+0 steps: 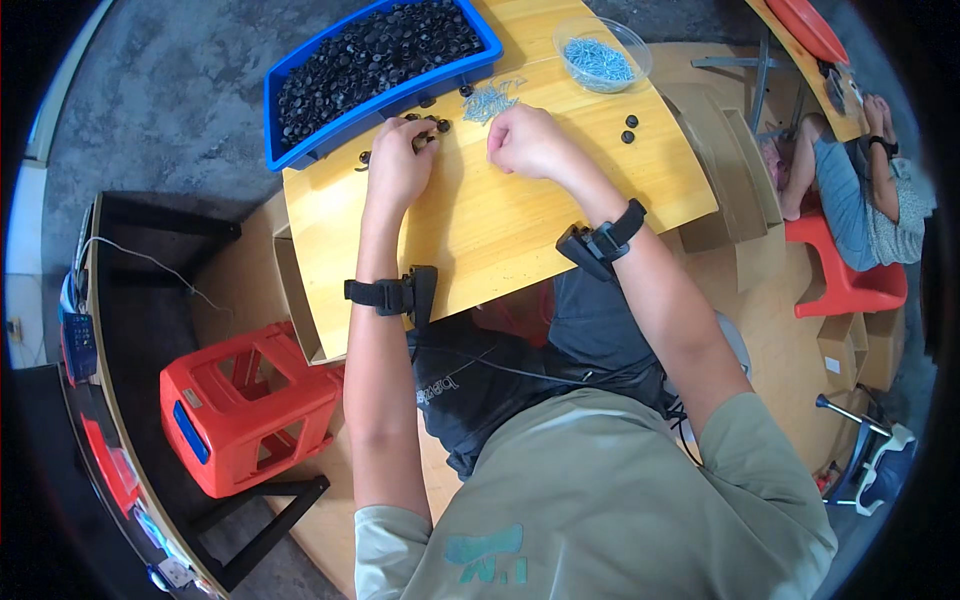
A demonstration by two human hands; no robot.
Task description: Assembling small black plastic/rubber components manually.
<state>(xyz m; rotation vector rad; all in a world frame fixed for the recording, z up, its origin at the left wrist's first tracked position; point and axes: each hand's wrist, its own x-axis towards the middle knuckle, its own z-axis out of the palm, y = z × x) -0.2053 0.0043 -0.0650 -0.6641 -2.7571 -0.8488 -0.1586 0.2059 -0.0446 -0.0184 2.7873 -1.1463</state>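
Observation:
My left hand (398, 165) is on the wooden table (560, 230), just in front of a blue tray (385, 113) heaped with small black round parts (375, 60). Its fingers are closed around one or more of these black parts, partly hidden by the fingers. Loose black parts (443, 126) lie against the fingertips. My right hand (530, 143) is curled with fingertips together, beside a small pile of silvery screws or pins (488, 101). Whatever it pinches is hidden.
A clear round tub (610, 75) of similar metal pieces stands at the far right. Two black parts (629, 129) lie below it. A red stool (250, 405) is at the left. Cardboard (725, 165) leans by the table's right edge. Another person (880, 185) sits at the right.

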